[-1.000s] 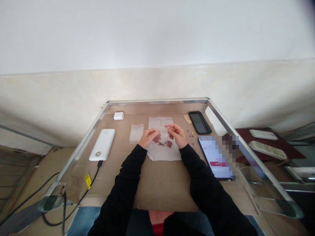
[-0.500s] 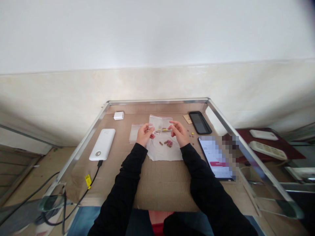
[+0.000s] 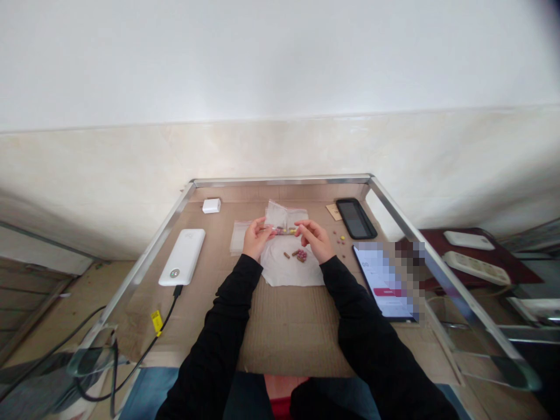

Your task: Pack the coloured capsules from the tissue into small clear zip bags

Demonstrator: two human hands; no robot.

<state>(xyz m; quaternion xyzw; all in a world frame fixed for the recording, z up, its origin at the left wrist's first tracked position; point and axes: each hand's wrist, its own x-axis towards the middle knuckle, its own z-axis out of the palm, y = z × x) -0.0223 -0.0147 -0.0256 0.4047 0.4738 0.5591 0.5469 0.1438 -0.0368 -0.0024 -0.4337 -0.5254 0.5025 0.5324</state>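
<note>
My left hand (image 3: 257, 239) and my right hand (image 3: 312, 240) pinch opposite ends of a narrow clear plastic sleeve (image 3: 283, 231) above a white tissue. Small brown and yellowish pills show inside the sleeve. On the tissue (image 3: 291, 274) lie a cluster of pink pills (image 3: 301, 255) and a brown capsule (image 3: 286, 255), just below my hands. A clear plastic bag (image 3: 280, 214) lies behind the sleeve, partly hidden by it. A small stack of clear bags (image 3: 240, 238) sits left of my left hand.
Scattered small pills (image 3: 339, 237) lie right of my right hand, near a black phone (image 3: 356, 218) and a pixelated tablet (image 3: 385, 283). A white power bank (image 3: 181, 256) with cable and a white charger (image 3: 211, 205) sit left on cardboard within a metal frame (image 3: 280, 182).
My hands have come closer together. My right hand, spread apart half a second ago, now pinches the sleeve's right end. The sleeve has stretched level between them.
</note>
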